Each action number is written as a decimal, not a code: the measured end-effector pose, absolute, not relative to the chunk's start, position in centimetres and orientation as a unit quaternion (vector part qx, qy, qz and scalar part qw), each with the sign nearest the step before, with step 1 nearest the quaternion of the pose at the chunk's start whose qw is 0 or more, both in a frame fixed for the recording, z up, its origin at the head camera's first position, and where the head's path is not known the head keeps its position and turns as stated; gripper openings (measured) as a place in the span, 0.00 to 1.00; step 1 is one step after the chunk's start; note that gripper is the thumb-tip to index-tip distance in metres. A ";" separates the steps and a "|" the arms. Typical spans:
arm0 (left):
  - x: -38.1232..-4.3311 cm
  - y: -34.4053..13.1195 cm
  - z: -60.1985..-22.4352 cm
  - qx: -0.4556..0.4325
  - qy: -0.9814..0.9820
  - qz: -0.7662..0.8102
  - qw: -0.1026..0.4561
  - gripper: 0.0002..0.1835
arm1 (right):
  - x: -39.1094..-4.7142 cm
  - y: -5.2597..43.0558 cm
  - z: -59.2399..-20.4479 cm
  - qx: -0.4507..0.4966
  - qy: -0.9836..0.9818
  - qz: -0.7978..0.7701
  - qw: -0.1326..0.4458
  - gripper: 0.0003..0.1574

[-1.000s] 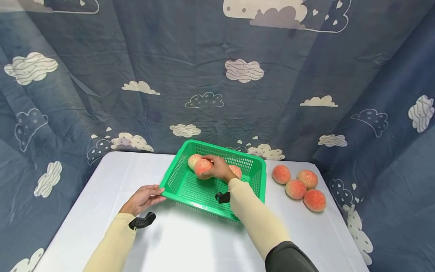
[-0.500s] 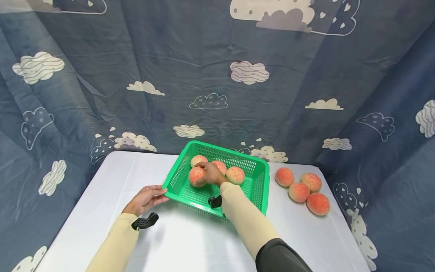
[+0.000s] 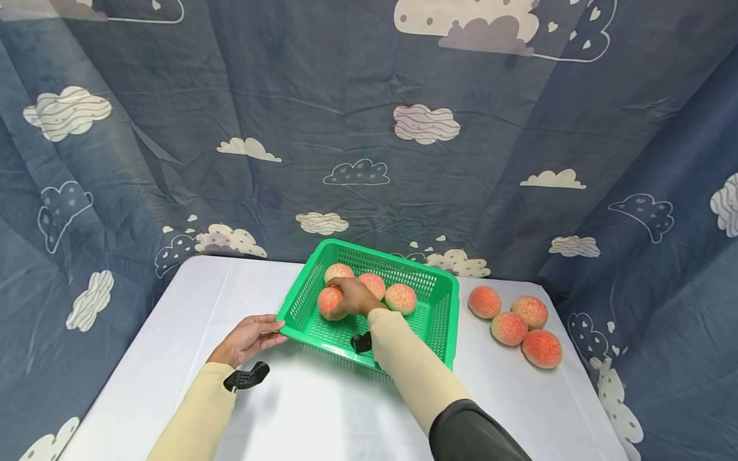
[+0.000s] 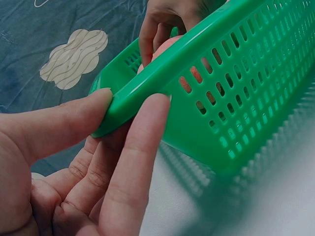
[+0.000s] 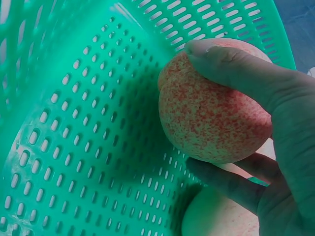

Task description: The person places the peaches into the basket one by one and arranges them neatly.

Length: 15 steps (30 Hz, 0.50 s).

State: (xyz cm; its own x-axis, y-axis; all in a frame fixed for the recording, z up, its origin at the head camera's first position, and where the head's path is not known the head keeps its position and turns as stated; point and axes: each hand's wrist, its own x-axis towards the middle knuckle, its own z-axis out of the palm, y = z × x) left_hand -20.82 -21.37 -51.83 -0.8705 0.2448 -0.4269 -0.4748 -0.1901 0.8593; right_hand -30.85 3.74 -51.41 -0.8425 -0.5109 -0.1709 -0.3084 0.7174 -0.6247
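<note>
A green plastic basket (image 3: 369, 355) with slotted walls stands on the table. My left hand (image 3: 246, 339) pinches its near left corner; in the left wrist view the thumb lies on the rim (image 4: 147, 81) and fingers lie beneath and against the outer wall. Inside the basket, my right hand (image 3: 354, 298) grips a speckled peach (image 3: 330, 303), its thumb and fingers spread round opposite sides in the right wrist view. Along the basket's far side sit a pale peach (image 3: 339, 273), a pinker peach (image 3: 373, 285) and another peach (image 3: 400, 299).
Several more peaches (image 3: 509, 328) lie grouped on the white tablecloth (image 3: 311, 410) to the right of the basket. A dark blue curtain (image 3: 369, 218) with cloud prints hangs behind the table and down both sides.
My right hand has moved left and nearer with its peach, uncovering the peaches along the far side of the basket. The left hand keeps its hold on the corner. The head view has shifted slightly.
</note>
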 end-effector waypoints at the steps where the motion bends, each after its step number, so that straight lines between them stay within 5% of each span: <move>1: -20.8 -21.4 -51.8 -0.097 0.591 0.765 0.235 0.16 | -30.8 3.7 -51.3 -0.227 0.913 -0.294 0.170 0.45; 15: -20.6 -21.3 -51.5 -0.097 0.588 0.768 0.234 0.17 | -31.1 4.0 -51.4 -0.299 0.894 -0.275 0.190 0.42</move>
